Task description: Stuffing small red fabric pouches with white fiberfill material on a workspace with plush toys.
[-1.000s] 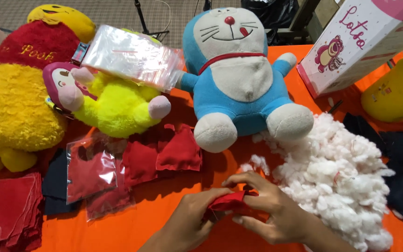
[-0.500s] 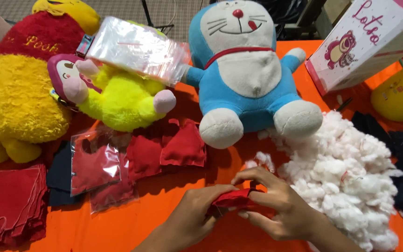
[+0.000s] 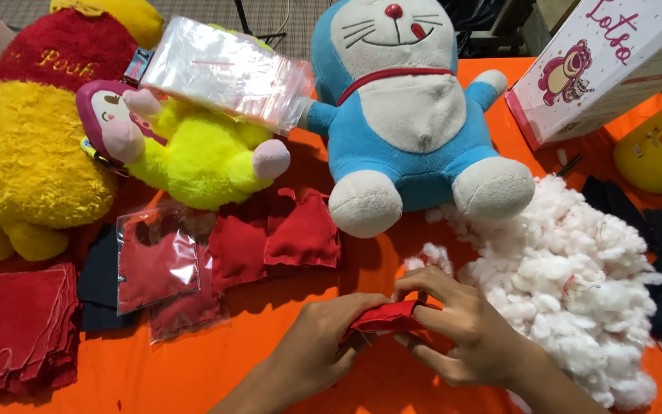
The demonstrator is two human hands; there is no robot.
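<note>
Item: small red fabric piece (image 3: 383,317), low centre of the orange counter (image 3: 231,360), pinched between both hands. Left hand (image 3: 319,349): grip closed on its left end. Right hand (image 3: 465,330): fingers curled over its right end, grip closed on it; whether stuffing sits inside cannot be told. Just right of the hands: heap of white stuffing (image 3: 568,284). Behind: blue-and-white cat plush (image 3: 408,115), yellow plush with pink face (image 3: 185,149), large yellow-and-red bear plush (image 3: 24,146), clear plastic bag (image 3: 227,73). Left: loose red fabric pieces (image 3: 277,238), bagged ones (image 3: 155,264), a stack (image 3: 21,330).
</note>
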